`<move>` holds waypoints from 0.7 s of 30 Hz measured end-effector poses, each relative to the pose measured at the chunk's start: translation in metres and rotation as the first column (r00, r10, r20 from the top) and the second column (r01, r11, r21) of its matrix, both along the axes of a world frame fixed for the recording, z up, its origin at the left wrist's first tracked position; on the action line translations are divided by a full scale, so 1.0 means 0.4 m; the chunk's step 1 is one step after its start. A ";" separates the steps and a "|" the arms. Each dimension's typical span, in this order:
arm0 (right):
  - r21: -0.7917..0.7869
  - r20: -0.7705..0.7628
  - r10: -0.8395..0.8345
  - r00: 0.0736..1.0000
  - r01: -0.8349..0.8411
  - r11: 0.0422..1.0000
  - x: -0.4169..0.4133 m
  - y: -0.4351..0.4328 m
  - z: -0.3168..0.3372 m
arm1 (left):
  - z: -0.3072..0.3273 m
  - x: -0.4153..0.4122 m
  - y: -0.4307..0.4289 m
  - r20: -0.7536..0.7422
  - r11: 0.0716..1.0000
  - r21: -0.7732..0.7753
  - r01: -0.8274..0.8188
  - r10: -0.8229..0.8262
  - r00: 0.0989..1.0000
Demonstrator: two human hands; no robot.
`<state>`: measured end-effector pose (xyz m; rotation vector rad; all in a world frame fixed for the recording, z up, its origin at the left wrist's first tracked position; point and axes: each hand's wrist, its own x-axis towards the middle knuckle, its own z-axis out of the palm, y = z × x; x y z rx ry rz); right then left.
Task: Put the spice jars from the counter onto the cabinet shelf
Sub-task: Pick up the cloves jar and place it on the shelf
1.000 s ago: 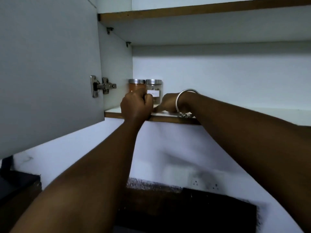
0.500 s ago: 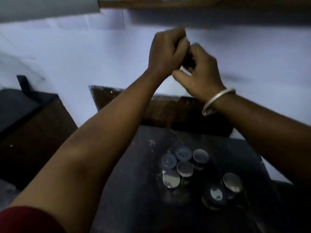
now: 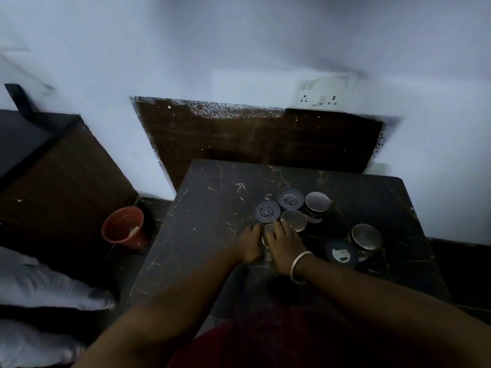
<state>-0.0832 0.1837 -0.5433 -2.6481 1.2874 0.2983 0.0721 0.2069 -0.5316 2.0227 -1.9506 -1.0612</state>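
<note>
Our left hand (image 3: 248,247) and right hand (image 3: 285,248) clasp 1 jar (image 3: 268,231) by its sides; probably glass, slick, breakable, so we hold its body firmly.

no legible text, jar lids blurred

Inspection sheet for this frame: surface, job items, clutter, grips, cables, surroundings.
Surface: dark marbled counter, scuffed.
Job's things: seven lidded spice jars clustered on it.
Clutter: nothing seen.
Grips: left hand and right hand flank the nearest jar, touching it; hold unclear.
Cables: nothing seen.
Surroundings: red bucket on the floor at left; wall socket above the counter.
</note>
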 end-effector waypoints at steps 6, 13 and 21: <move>-0.139 -0.025 -0.036 0.999 0.032 0.990 0.019 -0.025 -0.026 | -0.038 -0.003 -0.002 -0.076 1.000 -0.020 0.005 -0.007 0.997; 0.053 0.309 -0.116 0.944 0.104 0.993 0.010 -0.094 0.055 | -0.012 0.019 -0.006 -0.436 0.966 -0.178 -0.189 0.095 0.895; 0.464 0.834 -0.446 0.324 0.025 0.886 -0.010 -0.130 0.413 | 0.283 0.017 0.001 -0.909 0.896 -0.105 -0.431 0.089 0.407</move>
